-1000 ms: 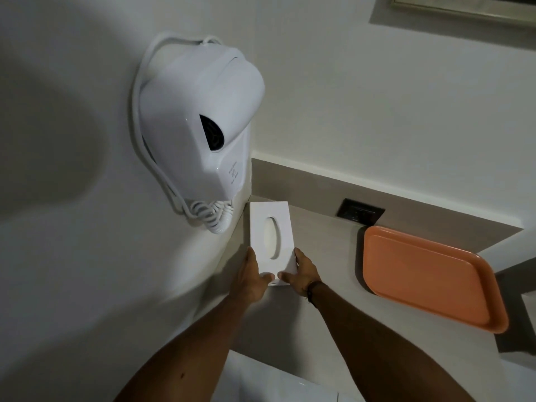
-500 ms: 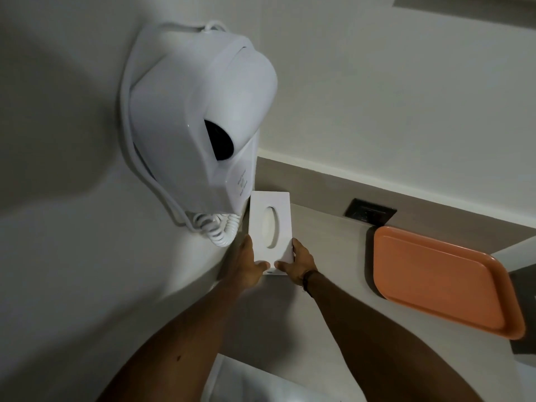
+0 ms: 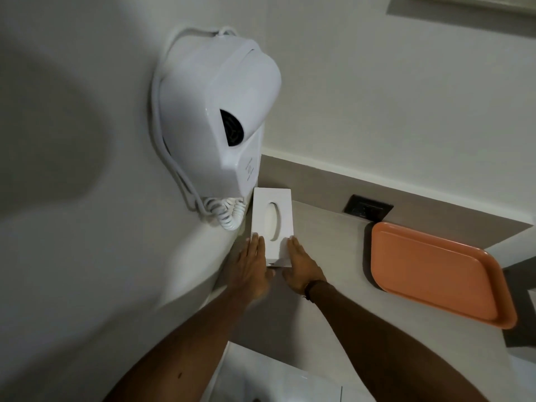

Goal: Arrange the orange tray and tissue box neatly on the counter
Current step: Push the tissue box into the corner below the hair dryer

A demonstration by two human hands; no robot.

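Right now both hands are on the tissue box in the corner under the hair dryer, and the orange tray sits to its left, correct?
Not quite. The head view shows the orange tray to the right of the tissue box, not the left. The left hand and right hand do flank the box under the hair dryer.

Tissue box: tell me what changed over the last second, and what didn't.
Both hands slid the tissue box back into the corner under the hair dryer. The grip changed: the left hand and right hand now lie with flat fingers along its near sides instead of pinching its end. The tray stayed put beside the wall socket.
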